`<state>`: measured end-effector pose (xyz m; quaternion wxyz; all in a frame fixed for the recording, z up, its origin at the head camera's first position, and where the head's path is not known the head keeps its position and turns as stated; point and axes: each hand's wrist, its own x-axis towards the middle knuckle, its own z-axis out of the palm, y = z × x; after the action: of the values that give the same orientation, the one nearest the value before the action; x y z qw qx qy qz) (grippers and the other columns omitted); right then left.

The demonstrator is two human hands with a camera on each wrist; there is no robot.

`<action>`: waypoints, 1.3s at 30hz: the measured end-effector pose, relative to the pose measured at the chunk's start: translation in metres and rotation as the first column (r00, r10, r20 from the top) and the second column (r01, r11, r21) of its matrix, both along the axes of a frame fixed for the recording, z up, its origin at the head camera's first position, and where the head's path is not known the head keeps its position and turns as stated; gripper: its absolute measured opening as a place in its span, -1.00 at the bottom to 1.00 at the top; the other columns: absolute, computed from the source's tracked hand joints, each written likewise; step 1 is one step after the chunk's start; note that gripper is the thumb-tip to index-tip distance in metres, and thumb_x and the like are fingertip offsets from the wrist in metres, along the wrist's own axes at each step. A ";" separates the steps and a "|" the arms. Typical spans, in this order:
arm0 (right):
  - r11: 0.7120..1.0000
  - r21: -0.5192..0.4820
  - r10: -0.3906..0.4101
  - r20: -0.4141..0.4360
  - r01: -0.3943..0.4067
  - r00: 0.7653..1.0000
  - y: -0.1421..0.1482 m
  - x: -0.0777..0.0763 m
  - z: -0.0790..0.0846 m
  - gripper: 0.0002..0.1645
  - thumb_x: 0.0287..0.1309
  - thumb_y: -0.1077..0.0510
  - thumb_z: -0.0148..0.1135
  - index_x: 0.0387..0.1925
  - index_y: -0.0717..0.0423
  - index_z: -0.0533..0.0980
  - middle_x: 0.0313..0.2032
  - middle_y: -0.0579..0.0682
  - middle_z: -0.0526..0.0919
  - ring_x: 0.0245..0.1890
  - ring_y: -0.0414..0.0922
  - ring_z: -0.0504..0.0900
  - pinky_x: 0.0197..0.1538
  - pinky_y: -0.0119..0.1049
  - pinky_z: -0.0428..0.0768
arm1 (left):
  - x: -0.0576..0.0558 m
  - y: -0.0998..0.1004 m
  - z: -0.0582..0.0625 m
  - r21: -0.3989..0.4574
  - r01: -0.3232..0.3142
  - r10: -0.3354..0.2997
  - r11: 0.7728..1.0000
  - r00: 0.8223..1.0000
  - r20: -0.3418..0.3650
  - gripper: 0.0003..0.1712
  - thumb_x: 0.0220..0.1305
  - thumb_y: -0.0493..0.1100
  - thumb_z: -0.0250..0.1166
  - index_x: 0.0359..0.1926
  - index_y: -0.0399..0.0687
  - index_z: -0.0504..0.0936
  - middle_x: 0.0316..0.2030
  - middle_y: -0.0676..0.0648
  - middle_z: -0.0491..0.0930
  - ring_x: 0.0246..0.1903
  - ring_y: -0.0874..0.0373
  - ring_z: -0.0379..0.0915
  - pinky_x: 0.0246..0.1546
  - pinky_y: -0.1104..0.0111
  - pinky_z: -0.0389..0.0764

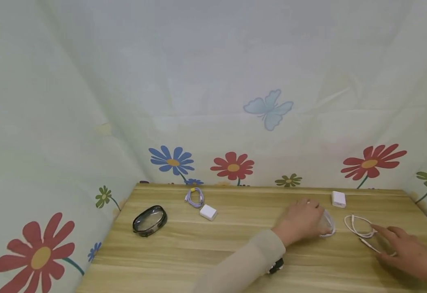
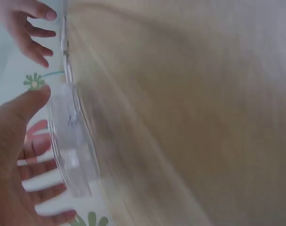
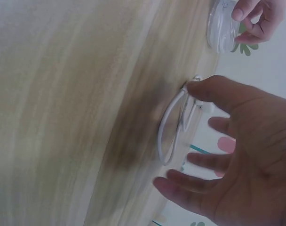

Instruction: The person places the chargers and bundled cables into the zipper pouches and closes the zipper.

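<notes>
On the right half of the table, my left hand is at a clear rounded case, its fingers spread and partly extended. In the left wrist view, the thumb lies by the near edge of the clear case and the fingers are behind it; firm contact cannot be made out. My right hand reaches over a looped white cable, fingers apart. In the right wrist view, its thumb tip is at one end of the white cable, and the other fingers do not close round it.
A white charger block lies behind the cable. Further left are a second white charger block, a coiled purple cable with a yellow tie, and a clear case with a black rim. A flower-printed curtain stands behind the wooden table.
</notes>
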<state>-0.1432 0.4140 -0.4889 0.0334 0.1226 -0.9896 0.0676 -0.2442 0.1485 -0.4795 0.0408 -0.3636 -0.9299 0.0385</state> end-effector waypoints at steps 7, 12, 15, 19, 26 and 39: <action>0.998 -0.064 0.008 0.007 -0.007 1.000 0.004 -0.007 -0.004 -0.06 -0.32 0.21 0.66 0.13 0.38 0.36 -0.23 0.42 0.50 -0.34 0.22 0.62 -0.30 0.16 0.65 | 0.013 0.008 -0.002 0.031 -0.125 0.127 0.992 0.989 -0.073 -0.22 0.11 0.68 0.10 0.20 0.42 0.52 0.07 0.29 0.49 0.08 0.24 0.39 -0.05 0.32 0.53; 0.996 -0.081 0.035 -0.006 -0.035 0.999 0.003 -0.014 -0.004 -0.06 -0.38 0.30 0.63 0.13 0.39 0.36 -0.22 0.42 0.50 -0.34 0.17 0.61 -0.34 0.08 0.63 | 0.011 0.004 -0.005 0.024 -0.059 0.061 0.998 0.997 -0.050 -0.36 0.27 0.50 0.17 0.21 0.33 0.56 0.11 0.23 0.49 0.12 0.26 0.38 0.04 0.37 0.54; 0.993 -0.101 0.068 0.002 -0.067 0.998 0.001 -0.020 0.000 -0.03 -0.37 0.31 0.65 0.15 0.41 0.34 -0.18 0.42 0.49 -0.30 0.15 0.60 -0.31 0.05 0.63 | 0.007 -0.002 -0.004 -0.007 0.016 -0.016 1.000 1.000 -0.005 -0.47 0.38 0.32 0.21 0.25 0.29 0.56 0.18 0.21 0.47 0.23 0.28 0.36 0.22 0.38 0.47; 0.985 -0.123 0.121 0.017 -0.118 0.992 0.001 -0.031 0.005 0.13 -0.43 0.28 0.70 0.24 0.37 0.28 -0.14 0.40 0.48 -0.22 0.16 0.58 -0.23 0.04 0.64 | 0.001 -0.009 -0.001 -0.034 0.089 -0.088 0.995 0.996 0.029 -0.48 0.38 0.12 0.28 0.33 0.26 0.50 0.27 0.24 0.43 0.34 0.33 0.27 0.37 0.44 0.29; 0.967 -0.016 0.255 0.028 -0.255 0.966 0.007 -0.052 0.010 0.29 -0.58 0.12 0.78 0.29 0.25 0.28 0.03 0.32 0.46 -0.13 0.13 0.60 -0.19 -0.09 0.64 | -0.002 -0.014 -0.001 -0.032 0.117 -0.116 0.993 0.992 0.045 -0.44 0.39 0.06 0.29 0.38 0.26 0.47 0.31 0.24 0.42 0.37 0.37 0.23 0.40 0.50 0.21; 0.792 0.079 0.609 -0.033 -0.606 0.792 0.018 -0.076 0.007 0.62 -0.74 -0.23 0.78 0.54 -0.05 0.20 0.52 -0.48 -0.09 0.28 -0.29 0.34 -0.01 -0.30 0.63 | -0.002 -0.012 0.002 -0.031 0.175 -0.175 0.984 0.984 0.023 -0.51 0.39 0.07 0.29 0.30 0.23 0.54 0.25 0.23 0.48 0.29 0.37 0.34 0.34 0.54 0.27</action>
<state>-0.2192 0.4325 -0.4816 0.0338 0.4367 -0.8981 0.0393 -0.2458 0.1362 -0.4773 0.0289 -0.4449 -0.8939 0.0463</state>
